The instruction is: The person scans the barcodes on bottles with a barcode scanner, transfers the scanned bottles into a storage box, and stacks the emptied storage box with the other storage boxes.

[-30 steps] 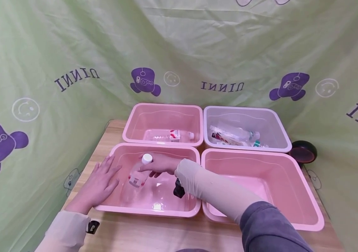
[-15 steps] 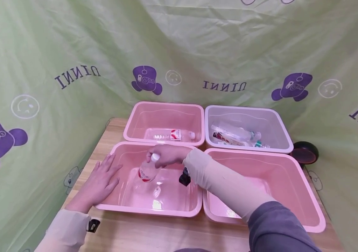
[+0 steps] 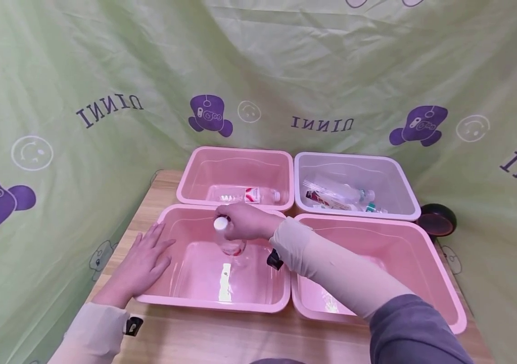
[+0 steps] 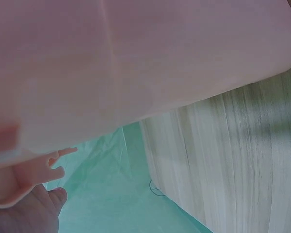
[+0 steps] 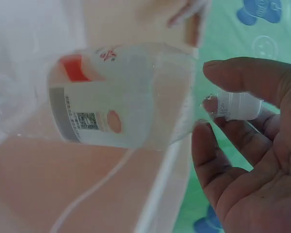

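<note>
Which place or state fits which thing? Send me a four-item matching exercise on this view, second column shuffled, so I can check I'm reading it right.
1. Left hand
2. Right hand
3. Grey tub
4. Dark round object

A. has clear plastic items inside
B. just right of a tub
C. rests on the near-left pink tub's left rim
D. grips a white-capped bottle

Pairs: 1-C, 2-D, 3-A, 4-B

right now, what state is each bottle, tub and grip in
Held bottle: capped, labelled, cap end up
Right grip: around its neck
Near left tub: upright
Left grip: fingers spread, on that tub's rim
Near right tub: upright
Far left tub: upright
Far left bottle: on its side, capped
Far right tub: upright
Far right bottles: lying jumbled with packaging
</note>
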`<control>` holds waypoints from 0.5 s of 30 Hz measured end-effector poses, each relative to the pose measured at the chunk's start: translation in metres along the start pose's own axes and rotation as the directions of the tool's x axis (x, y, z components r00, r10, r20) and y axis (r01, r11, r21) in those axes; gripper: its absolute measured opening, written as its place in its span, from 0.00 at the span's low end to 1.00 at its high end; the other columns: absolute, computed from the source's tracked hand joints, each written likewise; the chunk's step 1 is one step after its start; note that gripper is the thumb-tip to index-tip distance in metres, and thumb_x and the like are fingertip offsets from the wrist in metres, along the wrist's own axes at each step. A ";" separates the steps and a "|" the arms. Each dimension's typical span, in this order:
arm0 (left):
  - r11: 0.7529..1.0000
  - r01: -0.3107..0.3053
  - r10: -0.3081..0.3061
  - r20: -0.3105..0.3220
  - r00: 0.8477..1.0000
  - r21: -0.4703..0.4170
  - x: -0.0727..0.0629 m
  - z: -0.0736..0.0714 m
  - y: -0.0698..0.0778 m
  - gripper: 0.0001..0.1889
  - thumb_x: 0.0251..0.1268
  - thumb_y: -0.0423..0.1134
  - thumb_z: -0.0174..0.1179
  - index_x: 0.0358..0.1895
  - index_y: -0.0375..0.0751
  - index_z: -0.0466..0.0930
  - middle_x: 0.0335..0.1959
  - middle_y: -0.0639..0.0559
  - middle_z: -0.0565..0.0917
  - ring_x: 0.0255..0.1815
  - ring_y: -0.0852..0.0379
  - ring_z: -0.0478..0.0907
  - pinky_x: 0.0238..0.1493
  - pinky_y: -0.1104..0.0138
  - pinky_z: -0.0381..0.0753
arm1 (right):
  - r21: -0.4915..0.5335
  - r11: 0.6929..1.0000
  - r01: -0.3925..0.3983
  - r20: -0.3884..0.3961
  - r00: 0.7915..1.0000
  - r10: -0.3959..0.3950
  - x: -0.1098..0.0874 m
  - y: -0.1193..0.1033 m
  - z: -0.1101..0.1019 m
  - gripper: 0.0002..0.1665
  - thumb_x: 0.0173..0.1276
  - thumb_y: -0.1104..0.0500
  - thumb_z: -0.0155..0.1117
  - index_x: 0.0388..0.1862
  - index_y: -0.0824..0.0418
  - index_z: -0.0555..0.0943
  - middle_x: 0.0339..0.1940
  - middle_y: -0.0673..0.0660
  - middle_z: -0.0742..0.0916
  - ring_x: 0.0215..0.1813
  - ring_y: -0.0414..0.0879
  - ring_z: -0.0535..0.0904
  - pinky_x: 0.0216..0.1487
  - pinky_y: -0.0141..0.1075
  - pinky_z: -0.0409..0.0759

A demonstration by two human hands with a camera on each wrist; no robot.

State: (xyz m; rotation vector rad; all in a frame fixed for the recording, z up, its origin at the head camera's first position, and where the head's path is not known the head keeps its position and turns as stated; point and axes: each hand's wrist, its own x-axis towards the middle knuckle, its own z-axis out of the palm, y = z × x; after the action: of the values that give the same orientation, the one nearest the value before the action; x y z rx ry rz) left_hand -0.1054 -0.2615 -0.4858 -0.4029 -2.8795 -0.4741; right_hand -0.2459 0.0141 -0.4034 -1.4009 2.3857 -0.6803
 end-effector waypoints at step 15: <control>1.000 0.015 -0.015 0.000 1.000 -0.018 0.000 0.001 0.000 0.21 0.73 0.37 0.58 0.63 0.30 0.80 0.78 0.26 0.58 0.79 0.28 0.52 0.75 0.32 0.49 | -0.032 0.996 -0.081 0.088 0.993 0.083 -0.012 0.004 0.042 0.38 0.50 0.54 0.86 0.58 0.58 0.77 0.54 0.56 0.84 0.52 0.47 0.79 0.55 0.30 0.77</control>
State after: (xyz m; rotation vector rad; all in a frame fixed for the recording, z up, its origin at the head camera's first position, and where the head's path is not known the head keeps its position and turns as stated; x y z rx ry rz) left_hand -0.1051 -0.2612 -0.4867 -0.3839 -2.8823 -0.5037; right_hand -0.2227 0.0156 -0.4411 -1.3075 2.3765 -0.5532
